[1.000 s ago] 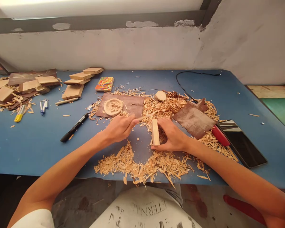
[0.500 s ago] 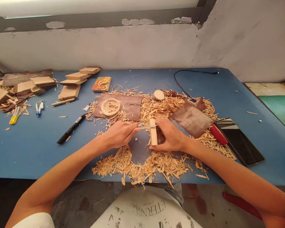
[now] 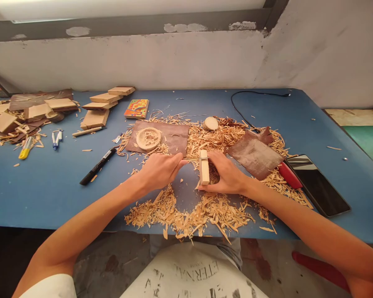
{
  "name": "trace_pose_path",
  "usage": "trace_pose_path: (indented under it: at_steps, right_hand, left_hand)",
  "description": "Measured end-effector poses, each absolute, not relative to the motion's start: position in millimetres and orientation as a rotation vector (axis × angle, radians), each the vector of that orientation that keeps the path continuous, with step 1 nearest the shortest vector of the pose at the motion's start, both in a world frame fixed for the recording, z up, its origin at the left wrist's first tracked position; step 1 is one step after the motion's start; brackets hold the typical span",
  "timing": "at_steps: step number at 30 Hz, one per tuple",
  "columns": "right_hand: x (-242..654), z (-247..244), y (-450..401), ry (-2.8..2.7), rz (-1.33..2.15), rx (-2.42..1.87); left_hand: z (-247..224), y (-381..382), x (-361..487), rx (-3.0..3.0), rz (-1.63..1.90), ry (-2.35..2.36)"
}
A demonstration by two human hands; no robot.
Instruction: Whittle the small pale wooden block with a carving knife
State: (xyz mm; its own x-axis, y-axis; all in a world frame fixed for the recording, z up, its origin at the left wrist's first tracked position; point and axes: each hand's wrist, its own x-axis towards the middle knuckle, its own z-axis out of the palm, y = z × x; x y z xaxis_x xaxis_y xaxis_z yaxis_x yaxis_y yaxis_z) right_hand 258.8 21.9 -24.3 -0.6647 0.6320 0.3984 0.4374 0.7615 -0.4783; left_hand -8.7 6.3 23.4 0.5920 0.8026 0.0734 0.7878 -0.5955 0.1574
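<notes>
My left hand is closed round a thin tool, whose tip reaches the upper part of a small wooden block. My right hand grips that block upright between thumb and fingers, over the wood shavings. Exactly what shape the tool's handle has is hidden in my left fist. Behind my hands, a round carved wooden piece lies on a brown sandpaper sheet.
Wooden blocks and a patterned box stand at the back left. A black marker and yellow cutter lie left. At right are folded sandpaper, a red object and a phone.
The block has tilted slightly in my right hand, and the tool's contact now sits nearer its top end. The whole view has shifted a little, moving the table things rightward.
</notes>
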Motion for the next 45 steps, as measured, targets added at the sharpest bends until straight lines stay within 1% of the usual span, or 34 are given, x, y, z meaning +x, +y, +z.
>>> trace_pose_path:
  at_steps: [5,9,13,17,19,23,27,33,45]
  right_hand:
    - [257,-22,22,-2.411,0.460,-0.863]
    - [257,-23,22,-2.403,0.435,-0.828]
    - [258,-25,23,-2.409,0.433,-0.816]
    - [259,-24,20,-2.424,0.412,-0.784]
    - [259,-22,19,-2.435,0.399,-0.791]
    - [259,-21,18,-2.451,0.395,-0.791]
    - [259,-23,19,-2.439,0.373,-0.783]
    - [258,-21,18,-2.434,0.389,-0.772]
    - [255,-20,17,-2.419,0.376,-0.792]
  left_hand:
    - [28,7,-7,2.713,0.146,1.394]
    - [28,5,-6,2.745,0.040,1.410]
    - [27,7,-7,2.762,0.015,1.403]
    - [25,21,-22,2.744,-0.007,1.590]
    - [23,27,-29,2.748,0.063,1.591]
    - [18,23,-28,2.724,0.359,1.348]
    - [16,7,-16,2.690,0.403,1.103]
    - [19,2,-13,2.636,0.298,1.058]
    - [34,-2,-13,2.768,-0.002,1.300]
